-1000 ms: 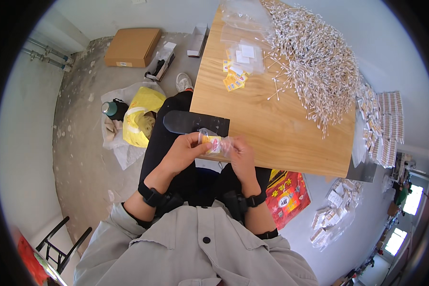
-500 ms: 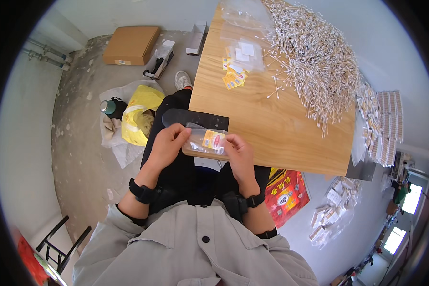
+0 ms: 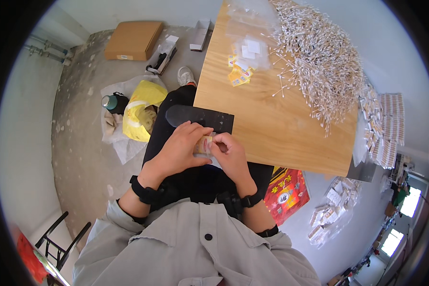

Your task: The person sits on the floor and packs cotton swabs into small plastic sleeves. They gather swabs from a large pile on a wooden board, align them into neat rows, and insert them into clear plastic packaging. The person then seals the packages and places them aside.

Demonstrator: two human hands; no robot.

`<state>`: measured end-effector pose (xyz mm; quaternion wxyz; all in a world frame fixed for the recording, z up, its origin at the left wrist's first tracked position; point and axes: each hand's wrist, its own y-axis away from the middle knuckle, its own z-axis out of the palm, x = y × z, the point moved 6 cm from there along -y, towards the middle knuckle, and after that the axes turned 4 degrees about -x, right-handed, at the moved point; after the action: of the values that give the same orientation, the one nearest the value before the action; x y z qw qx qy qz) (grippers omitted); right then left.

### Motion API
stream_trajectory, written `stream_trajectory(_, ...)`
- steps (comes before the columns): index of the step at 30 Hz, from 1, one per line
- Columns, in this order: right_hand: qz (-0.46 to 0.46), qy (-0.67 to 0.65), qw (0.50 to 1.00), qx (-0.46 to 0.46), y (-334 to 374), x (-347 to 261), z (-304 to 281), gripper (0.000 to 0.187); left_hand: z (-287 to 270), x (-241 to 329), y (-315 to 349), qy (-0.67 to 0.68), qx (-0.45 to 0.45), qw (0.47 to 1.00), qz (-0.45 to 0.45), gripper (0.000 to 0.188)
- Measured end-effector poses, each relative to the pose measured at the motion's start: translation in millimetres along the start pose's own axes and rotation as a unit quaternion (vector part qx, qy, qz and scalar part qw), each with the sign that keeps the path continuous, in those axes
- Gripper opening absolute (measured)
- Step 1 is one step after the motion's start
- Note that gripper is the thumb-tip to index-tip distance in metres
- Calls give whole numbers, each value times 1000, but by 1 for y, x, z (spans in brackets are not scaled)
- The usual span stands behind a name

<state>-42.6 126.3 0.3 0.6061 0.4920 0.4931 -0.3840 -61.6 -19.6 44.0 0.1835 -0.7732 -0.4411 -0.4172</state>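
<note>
Hands meet low over the person's lap, just at the near edge of the wooden table (image 3: 291, 138). The left hand (image 3: 178, 150) and the right hand (image 3: 231, 155) are close together, both pinched on one small clear packet (image 3: 206, 144) with a yellow and pink piece inside. I think they hold it so near to the body because the work is fine and the fingers need support from each other; the left hand covers most of the packet, so its mouth is hidden and I cannot tell if it is sealed.

Under the hands a dark flat board (image 3: 200, 119) sticks out from the table edge over the knees, probably as a small working surface. Farther on the table lies a big heap of white cotton swabs (image 3: 319, 66), and beside it some yellow sachets (image 3: 238, 76) and clear empty bags (image 3: 250, 28), all within reach of an arm. On the floor to the left stand a yellow plastic bag (image 3: 140, 114) and a cardboard box (image 3: 133, 40), well apart from the hands.
</note>
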Motion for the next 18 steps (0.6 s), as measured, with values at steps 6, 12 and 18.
stream_trajectory(6, -11, -56, 998, 31, -5, -2, 0, 10, -19, -7, 8, 22, 46, 999, -14, 59)
stream_trajectory(12, 99, -186, 970, 118, -2, 32, -33, 15, -56, -43, 36, -13, 118, 988, -94, 61)
stream_trajectory(18, 106, -156, 972, 143, 4, 44, -60, 16, -62, -88, 42, -169, 115, 973, -109, 64)
